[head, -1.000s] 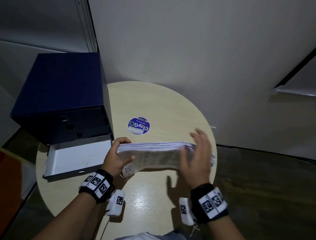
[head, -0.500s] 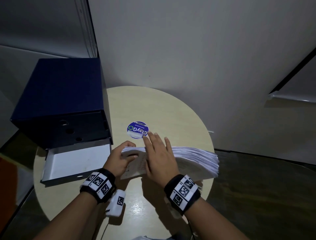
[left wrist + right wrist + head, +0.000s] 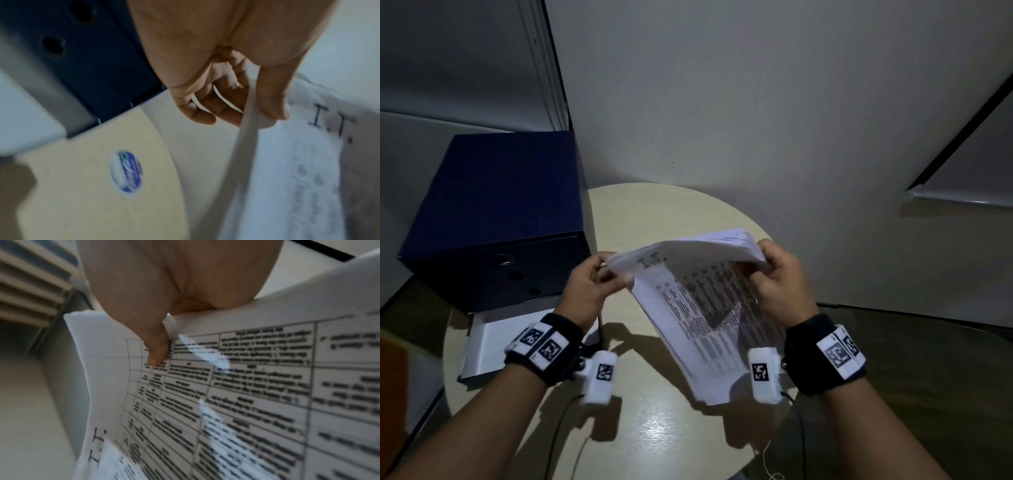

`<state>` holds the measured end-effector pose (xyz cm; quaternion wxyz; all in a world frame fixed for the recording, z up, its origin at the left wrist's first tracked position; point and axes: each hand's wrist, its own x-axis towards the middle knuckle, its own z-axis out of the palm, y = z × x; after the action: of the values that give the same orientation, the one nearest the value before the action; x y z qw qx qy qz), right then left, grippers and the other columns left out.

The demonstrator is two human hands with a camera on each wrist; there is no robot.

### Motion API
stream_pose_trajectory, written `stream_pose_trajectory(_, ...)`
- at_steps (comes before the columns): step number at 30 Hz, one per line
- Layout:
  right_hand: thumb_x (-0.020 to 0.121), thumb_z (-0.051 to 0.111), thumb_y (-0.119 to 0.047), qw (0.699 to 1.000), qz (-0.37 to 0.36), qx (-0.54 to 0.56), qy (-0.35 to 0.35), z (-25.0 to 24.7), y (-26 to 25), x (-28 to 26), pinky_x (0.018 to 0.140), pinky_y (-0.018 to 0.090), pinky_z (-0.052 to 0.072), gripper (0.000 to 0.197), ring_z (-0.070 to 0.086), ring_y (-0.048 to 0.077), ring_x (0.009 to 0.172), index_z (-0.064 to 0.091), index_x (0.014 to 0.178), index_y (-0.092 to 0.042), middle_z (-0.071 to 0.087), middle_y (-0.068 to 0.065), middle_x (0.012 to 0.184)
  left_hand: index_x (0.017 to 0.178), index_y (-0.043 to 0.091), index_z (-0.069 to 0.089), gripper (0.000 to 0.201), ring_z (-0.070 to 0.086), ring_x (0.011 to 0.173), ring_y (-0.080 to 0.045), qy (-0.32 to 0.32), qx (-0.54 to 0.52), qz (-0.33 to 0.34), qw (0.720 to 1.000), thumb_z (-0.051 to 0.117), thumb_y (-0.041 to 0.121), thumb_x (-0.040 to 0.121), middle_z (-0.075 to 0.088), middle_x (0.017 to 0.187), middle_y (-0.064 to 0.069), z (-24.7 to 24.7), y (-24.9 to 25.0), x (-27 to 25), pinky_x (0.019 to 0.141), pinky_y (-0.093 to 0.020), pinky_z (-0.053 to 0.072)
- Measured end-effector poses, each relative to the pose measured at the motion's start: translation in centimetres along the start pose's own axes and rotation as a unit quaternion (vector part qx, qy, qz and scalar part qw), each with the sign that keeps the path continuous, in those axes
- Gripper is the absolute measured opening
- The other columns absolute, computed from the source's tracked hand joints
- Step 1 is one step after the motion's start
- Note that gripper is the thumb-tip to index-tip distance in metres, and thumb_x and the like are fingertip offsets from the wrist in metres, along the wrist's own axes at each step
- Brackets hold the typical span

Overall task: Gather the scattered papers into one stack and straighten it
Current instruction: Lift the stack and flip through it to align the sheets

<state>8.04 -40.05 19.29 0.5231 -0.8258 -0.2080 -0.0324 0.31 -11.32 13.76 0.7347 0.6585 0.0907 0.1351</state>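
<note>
A thick stack of printed papers (image 3: pixel 698 308) is held up on edge above the round beige table (image 3: pixel 661 428), its printed face toward me. My left hand (image 3: pixel 599 277) grips the stack's upper left corner, thumb on the front and fingers behind, as the left wrist view shows the hand (image 3: pixel 242 113) pinching the stack of papers (image 3: pixel 287 178). My right hand (image 3: pixel 767 270) grips the upper right corner. In the right wrist view the thumb (image 3: pixel 156 353) presses on the printed table of the top sheet (image 3: pixel 236 394).
A dark blue box file (image 3: pixel 493 212) stands at the table's left, with an open white tray (image 3: pixel 489 342) in front of it. A round blue sticker (image 3: pixel 126 172) lies on the tabletop. A grey wall rises close behind, dark floor to the right.
The stack lay flat on the table under both hands. Now both hands have lifted it and turned it upright, each gripping a top corner.
</note>
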Motion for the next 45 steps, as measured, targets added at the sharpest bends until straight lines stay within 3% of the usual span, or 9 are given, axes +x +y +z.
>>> stream_pose_trajectory(3,0.087,0.062,0.012,0.989,0.022,0.138,0.041,1.0,-0.4,-0.9,0.078,0.038,0.053,0.035,0.063,0.011,0.087,0.069,0.093,-0.022,0.069,0.01,0.089,0.106,0.006,0.064,0.028,0.072,0.087,-0.019,-0.001,-0.169,-0.007,0.986,0.068,0.016,0.08,0.076,0.095,-0.006,2.5,1.6,-0.2,0.075,-0.028,0.059)
stream_pose_trajectory(6,0.093,0.061,0.006,0.975,0.047,0.208,0.054,2.4,-0.4,-2.4,0.089,0.031,0.058,0.046,0.066,0.014,0.111,0.061,0.119,-0.032,0.069,0.0,0.117,0.12,0.005,0.058,0.044,0.07,0.094,-0.02,0.013,-0.092,0.017,0.996,0.072,0.025,0.083,0.071,0.109,-0.01,4.2,2.1,-0.5,0.075,-0.029,0.058)
stream_pose_trajectory(15,0.096,0.061,0.001,0.98,0.122,0.148,0.062,5.2,3.1,-6.7,0.082,0.013,0.052,0.045,0.061,-0.009,0.102,0.048,0.119,-0.035,0.061,-0.004,0.12,0.109,0.036,0.042,0.045,0.061,0.099,-0.003,0.015,0.108,0.05,0.993,0.067,0.01,0.082,0.062,0.1,0.027,4.5,-0.8,-2.4,0.095,-0.039,0.05)
stream_pose_trajectory(21,0.096,0.057,0.005,0.979,0.107,0.138,0.104,4.7,2.3,-5.8,0.083,0.008,0.05,0.038,0.063,-0.012,0.098,0.051,0.126,-0.018,0.065,-0.009,0.111,0.11,0.044,0.037,0.036,0.061,0.104,-0.004,0.045,0.112,0.09,0.989,0.059,0.028,0.087,0.058,0.112,0.015,4.9,0.5,-2.3,0.095,-0.044,0.051)
stream_pose_trajectory(25,0.093,0.068,-0.015,0.968,0.171,0.162,0.082,4.9,2.6,-5.9,0.111,0.03,0.044,0.072,0.052,0.008,0.131,0.03,0.154,-0.011,0.053,-0.001,0.143,0.129,0.034,0.033,0.053,0.054,0.124,-0.021,0.033,0.124,0.071,0.989,0.059,0.038,0.084,0.051,0.135,-0.006,4.7,0.2,-2.0,0.105,-0.046,0.045)
stream_pose_trajectory(28,0.079,0.071,-0.055,0.965,0.191,0.167,0.072,5.4,3.1,-6.0,0.116,0.049,0.04,0.095,0.047,0.021,0.14,0.031,0.154,-0.012,0.049,0.009,0.152,0.133,0.026,0.035,0.046,0.053,0.121,0.0,0.019,0.121,0.049,0.991,0.053,0.034,0.091,0.057,0.13,0.009,5.0,-0.4,-2.1,0.108,-0.037,0.042)
stream_pose_trajectory(31,0.095,0.065,-0.021,0.972,0.151,0.159,0.088,5.4,2.3,-5.9,0.105,0.036,0.051,0.043,0.061,0.006,0.121,0.05,0.135,-0.023,0.064,-0.002,0.131,0.13,0.024,0.037,0.033,0.058,0.106,0.01,0.006,0.109,0.057,0.992,0.047,0.012,0.101,0.06,0.117,0.019,5.6,0.2,-2.3,0.096,-0.024,0.044)
stream_pose_trajectory(35,0.096,0.059,0.003,0.974,0.109,0.176,0.09,5.0,2.3,-5.2,0.083,0.014,0.054,0.041,0.065,-0.003,0.1,0.048,0.129,-0.019,0.064,-0.008,0.113,0.129,0.024,0.038,0.034,0.057,0.109,0.008,0.019,0.113,0.1,0.988,0.049,0.017,0.097,0.059,0.111,0.035,5.7,1.3,-2.4,0.093,-0.015,0.045)
stream_pose_trajectory(45,0.089,0.056,0.014,0.984,0.079,0.116,0.113,5.4,3.2,-5.0,0.091,0.031,0.054,0.047,0.062,0.004,0.104,0.052,0.112,-0.026,0.065,-0.015,0.107,0.125,0.02,0.043,0.047,0.056,0.117,-0.01,0.045,0.097,0.114,0.988,0.058,0.0,0.086,0.06,0.123,0.006,4.7,0.5,-1.9,0.103,-0.035,0.046)
